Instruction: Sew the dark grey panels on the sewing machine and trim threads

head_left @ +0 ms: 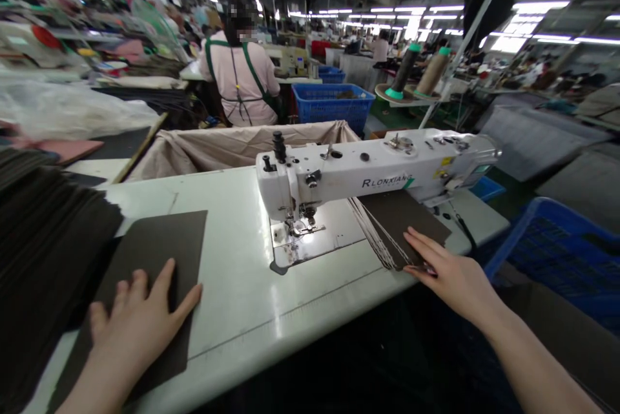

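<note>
My left hand (140,317) lies spread, palm down, on a flat dark grey-brown fabric panel (179,233) at the left of the sewing table. Beside it rises a tall pile of similar dark panels (43,259). On the right, my right hand (450,278) grips the near edge of a small stack of dark panels (397,227) with pale edges, lying partly behind the machine arm. A small object (429,268) shows between its thumb and fingers, too small to name. The white sewing machine (339,172) stands between my hands, with no fabric under its presser foot (307,223).
Behind the table hangs a beige cloth-lined bin (208,146). A blue crate (334,101) and a seated person (242,78) are farther back. Two thread cones (405,72) stand at the right on a holder. Another blue crate (557,252) is at my right.
</note>
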Tool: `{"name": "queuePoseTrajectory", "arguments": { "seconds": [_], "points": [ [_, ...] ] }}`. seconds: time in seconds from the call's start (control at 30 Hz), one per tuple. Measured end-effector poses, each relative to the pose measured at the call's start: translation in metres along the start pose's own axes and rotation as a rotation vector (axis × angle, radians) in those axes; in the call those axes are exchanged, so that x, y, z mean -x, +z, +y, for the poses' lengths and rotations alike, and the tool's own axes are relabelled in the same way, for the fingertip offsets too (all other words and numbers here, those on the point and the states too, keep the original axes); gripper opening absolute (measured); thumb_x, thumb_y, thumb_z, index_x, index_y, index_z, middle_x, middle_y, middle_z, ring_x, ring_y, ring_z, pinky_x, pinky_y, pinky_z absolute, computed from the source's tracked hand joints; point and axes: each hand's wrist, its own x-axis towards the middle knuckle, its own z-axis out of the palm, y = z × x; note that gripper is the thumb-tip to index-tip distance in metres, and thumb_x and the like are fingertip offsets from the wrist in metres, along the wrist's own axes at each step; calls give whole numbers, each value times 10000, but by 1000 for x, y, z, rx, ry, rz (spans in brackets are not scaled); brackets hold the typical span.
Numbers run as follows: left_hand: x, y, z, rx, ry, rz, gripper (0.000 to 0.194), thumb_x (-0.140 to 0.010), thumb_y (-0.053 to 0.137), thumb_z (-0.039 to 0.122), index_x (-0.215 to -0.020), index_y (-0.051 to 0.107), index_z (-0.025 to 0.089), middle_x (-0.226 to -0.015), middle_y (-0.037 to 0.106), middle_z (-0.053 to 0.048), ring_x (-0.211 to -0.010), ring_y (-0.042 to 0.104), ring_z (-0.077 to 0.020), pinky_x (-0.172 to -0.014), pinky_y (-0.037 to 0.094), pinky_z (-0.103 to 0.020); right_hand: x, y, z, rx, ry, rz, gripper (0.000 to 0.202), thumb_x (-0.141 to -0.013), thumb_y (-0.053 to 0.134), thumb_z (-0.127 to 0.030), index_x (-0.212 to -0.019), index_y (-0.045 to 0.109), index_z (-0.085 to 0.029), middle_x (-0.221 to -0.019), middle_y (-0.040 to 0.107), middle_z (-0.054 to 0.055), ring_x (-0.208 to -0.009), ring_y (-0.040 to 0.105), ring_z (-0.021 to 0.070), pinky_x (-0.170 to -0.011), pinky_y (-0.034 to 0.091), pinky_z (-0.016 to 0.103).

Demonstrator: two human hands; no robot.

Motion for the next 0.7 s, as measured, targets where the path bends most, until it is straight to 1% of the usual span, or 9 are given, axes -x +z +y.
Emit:
{"name": "queuePoseTrajectory", "arguments": {
  "seconds": [0.17, 0.3, 0.37, 0.43, 0.5, 0.53, 0.63, 0.67, 0.7],
  "points": [
    [-7, -2, -9, -218, -36, 65, 773, -914, 275, 592, -1465, 296, 52, -1397, 392, -334, -1245, 421, -503, -944, 342, -610, 4, 2, 24, 6, -180, -27, 516, -894, 477, -182, -1407, 473, -237, -1415, 505, 58, -908, 694, 203, -717, 567, 326],
    [0, -6, 10, -113, 52, 141, 695, -951, 297, 497, -1433, 336, -2, -1407, 374, -349, -1291, 374, -521, -982, 324, -628, 9, -25, 19, -48, -215, 156, 406, -860, 428, -81, -1209, 602, -193, -1180, 668, 66, -944, 668, 215, -758, 512, 334],
    [12, -18, 32, 74, 138, 190, 623, -963, 341, 444, -1432, 359, 34, -1468, 352, -289, -1363, 323, -453, -1046, 322, -574, 12, -42, -7, -153, -258, 236, 316, -883, 462, -111, -1150, 608, -194, -1050, 700, 76, -874, 665, 207, -730, 484, 325],
    [30, -34, 62, 350, 240, 206, 554, -960, 411, 412, -1451, 357, 161, -1522, 349, -157, -1398, 330, -336, -1013, 433, -428, 15, -51, -49, -325, -385, 211, 221, -895, 544, -178, -1106, 607, -192, -905, 707, 66, -759, 652, 186, -663, 460, 307],
    [52, -47, 94, 554, 342, 149, 522, -961, 446, 382, -1462, 332, 290, -1546, 339, -53, -1392, 362, -276, -936, 504, -342, 17, -43, -100, -459, -528, 154, 89, -914, 550, -226, -934, 627, -187, -724, 668, 26, -597, 595, 151, -537, 391, 296],
    [62, -50, 110, 622, 428, 94, 508, -970, 442, 349, -1463, 325, 319, -1542, 352, -30, -1385, 378, -250, -1003, 466, -341, 17, -33, -124, -516, -586, 98, 135, -923, 532, -226, -826, 618, -190, -635, 625, 2, -518, 547, 136, -475, 331, 295],
    [86, -33, 147, 624, 778, -220, 532, -983, 426, 310, -1492, 276, 343, -1559, 322, -2, -1417, 325, -214, -1154, 315, -382, 16, 10, -182, -646, -706, 27, 281, -922, 517, -333, -707, 605, -176, -613, 616, 9, -499, 534, 145, -444, 288, 302],
    [91, -20, 153, 576, 835, -260, 553, -974, 452, 328, -1497, 273, 338, -1559, 319, -9, -1420, 320, -228, -1163, 301, -408, 15, 22, -194, -691, -741, -31, 249, -894, 548, -347, -737, 627, -171, -660, 648, 11, -542, 566, 149, -467, 321, 295],
    [93, -6, 154, 534, 859, -238, 578, -958, 487, 350, -1497, 279, 329, -1549, 335, -21, -1411, 338, -248, -1166, 293, -440, 13, 32, -201, -749, -772, -95, 222, -876, 575, -356, -779, 647, -170, -715, 678, 7, -594, 596, 145, -501, 355, 282]
  ]
}}
